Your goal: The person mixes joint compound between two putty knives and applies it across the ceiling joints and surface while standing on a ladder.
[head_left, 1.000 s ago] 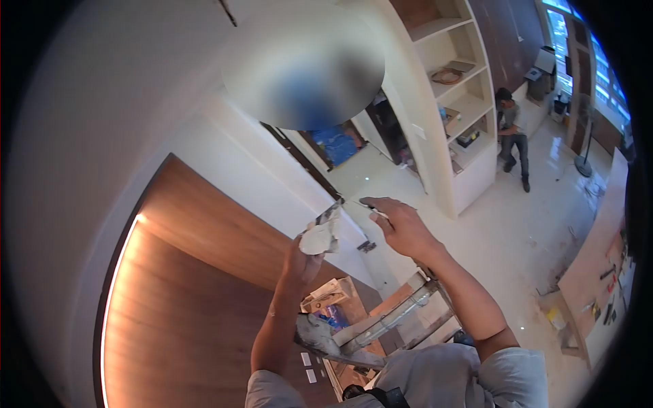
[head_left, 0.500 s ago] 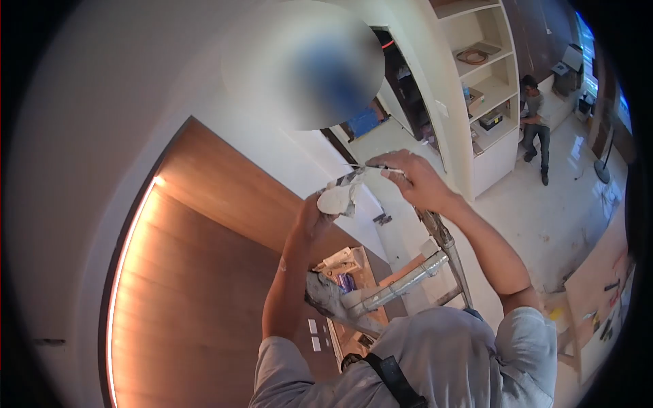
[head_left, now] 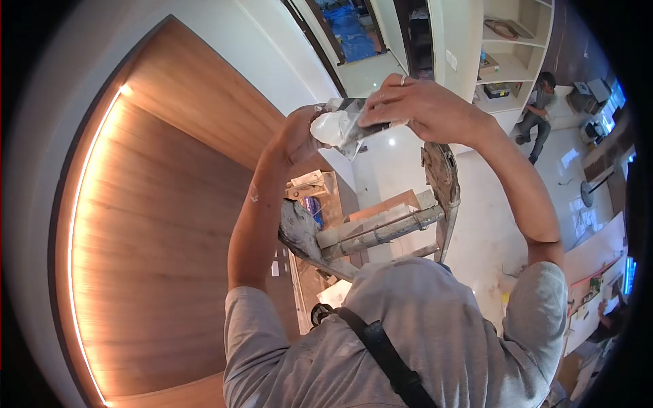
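Observation:
My left hand [head_left: 297, 139] is closed around a tool, mostly hidden, that bears a lump of white putty [head_left: 330, 128]. Closed on a flat metal scraper [head_left: 355, 133], my right hand [head_left: 425, 109] is held palm down, with a ring on one finger. The scraper's blade meets the edge of the putty, and its fingers are slightly blurred. Both hands are raised in front of me, close together. Below them stands a worn, putty-stained ladder [head_left: 384, 230].
A wood-panelled recess [head_left: 156, 204] with a glowing light strip [head_left: 73, 224] lies left. White shelves [head_left: 513, 61] stand at the upper right. A person [head_left: 537, 112] is beyond them. Another person's hand [head_left: 605, 313] shows by a work table [head_left: 578, 272]. Blue sheeting [head_left: 354, 34] is visible through a doorway.
The view has tilted downward, and my hands appear higher in it. My right hand has come closer to my left, bringing the scraper against the putty.

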